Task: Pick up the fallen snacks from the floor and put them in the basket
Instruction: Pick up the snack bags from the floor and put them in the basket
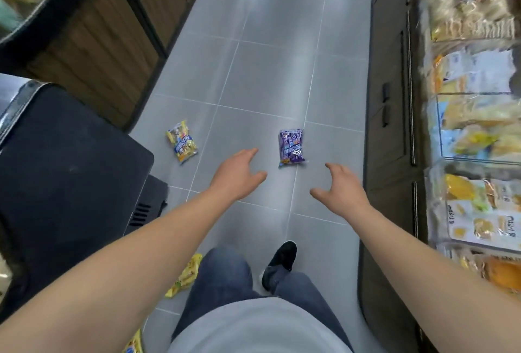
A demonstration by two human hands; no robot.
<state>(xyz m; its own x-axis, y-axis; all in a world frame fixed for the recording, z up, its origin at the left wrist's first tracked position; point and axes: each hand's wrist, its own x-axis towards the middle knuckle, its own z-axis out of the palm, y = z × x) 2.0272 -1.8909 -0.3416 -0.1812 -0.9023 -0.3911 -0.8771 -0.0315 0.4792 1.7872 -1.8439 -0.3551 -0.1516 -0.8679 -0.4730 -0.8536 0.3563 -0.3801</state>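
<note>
A purple snack bag [291, 148] lies flat on the grey tiled floor ahead of me. A yellow and blue snack bag [181, 142] lies to its left near a dark cabinet. Another yellow bag [184, 276] lies by my left knee, and a corner of one more yellow bag [134, 344] shows at the bottom edge. My left hand [238, 173] reaches forward with fingers apart, just left of the purple bag. My right hand [339, 187] is also spread, just right of that bag. Both hands hold nothing. No basket is visible.
A black counter unit [64, 172] stands at the left, wooden cabinets [93, 48] behind it. Shelves of packaged snacks [476, 132] line the right side above dark drawers [392, 98]. My legs and a black shoe [282, 262] stand on the aisle floor.
</note>
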